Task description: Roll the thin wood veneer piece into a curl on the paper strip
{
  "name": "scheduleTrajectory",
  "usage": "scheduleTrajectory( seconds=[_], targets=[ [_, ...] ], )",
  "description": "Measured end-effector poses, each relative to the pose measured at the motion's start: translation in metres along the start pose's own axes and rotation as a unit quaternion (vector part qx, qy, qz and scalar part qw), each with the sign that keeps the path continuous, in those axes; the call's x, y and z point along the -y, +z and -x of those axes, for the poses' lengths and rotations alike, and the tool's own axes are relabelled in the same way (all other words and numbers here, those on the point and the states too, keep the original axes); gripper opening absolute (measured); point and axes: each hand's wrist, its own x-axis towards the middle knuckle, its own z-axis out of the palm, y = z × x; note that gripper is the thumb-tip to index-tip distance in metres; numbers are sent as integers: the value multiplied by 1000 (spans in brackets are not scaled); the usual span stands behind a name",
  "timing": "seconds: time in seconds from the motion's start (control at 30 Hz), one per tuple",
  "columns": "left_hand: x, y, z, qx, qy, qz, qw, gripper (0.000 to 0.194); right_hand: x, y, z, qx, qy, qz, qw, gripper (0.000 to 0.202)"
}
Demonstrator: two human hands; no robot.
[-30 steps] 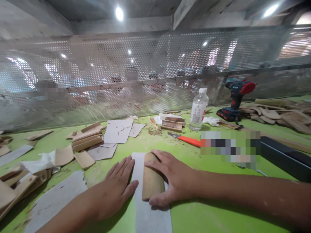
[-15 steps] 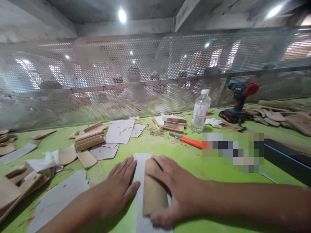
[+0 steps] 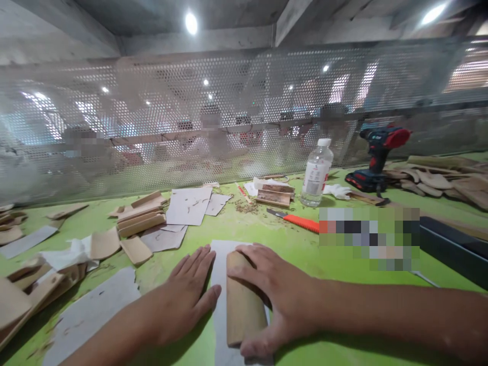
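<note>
A curved bamboo piece (image 3: 244, 305) lies on a strip of grey-white paper (image 3: 219, 284) on the green table (image 3: 152, 290). My right hand (image 3: 272, 295) grips it from the right, fingers over its far end and thumb at its near end. Flat beside it, my left hand (image 3: 192, 292) presses on the table and the paper's left edge, fingers stretched out and holding nothing. The underside of the bamboo is hidden.
Bamboo pieces (image 3: 141, 218) and paper sheets (image 3: 188, 206) lie left. Beyond my hands are an orange knife (image 3: 301, 222), a bottle (image 3: 316, 175) and a cordless drill (image 3: 375, 157). A dark box (image 3: 453, 249) is at right, a perforated screen (image 3: 171, 117) behind.
The bamboo piece and my right hand have shifted very slightly to the right and nearer to me. My left hand has stayed in place.
</note>
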Motion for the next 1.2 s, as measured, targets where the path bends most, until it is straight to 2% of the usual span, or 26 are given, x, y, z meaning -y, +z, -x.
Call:
scheduleTrajectory(
  seconds=[0.4,0.6,0.73,0.9,1.03,1.2],
  targets=[
    [1,-2,-1,6,-3,-3,1000,82,-6,3,-2,-7,-4,-10,1000,116],
    [4,1,-1,-10,-6,8,1000,83,3,1,1,9,63,-7,998,119],
    [6,3,-2,-9,4,18,1000,83,5,-1,3,54,13,-21,998,120],
    [4,2,-1,-7,-16,8,1000,83,1,-5,-2,21,84,-3,996,119],
    [4,3,0,-11,3,30,999,84,0,-4,-2,45,8,-18,999,118],
    [3,0,-1,-1,-16,2,1000,85,-2,-4,-3,22,58,3,998,118]
  ],
)
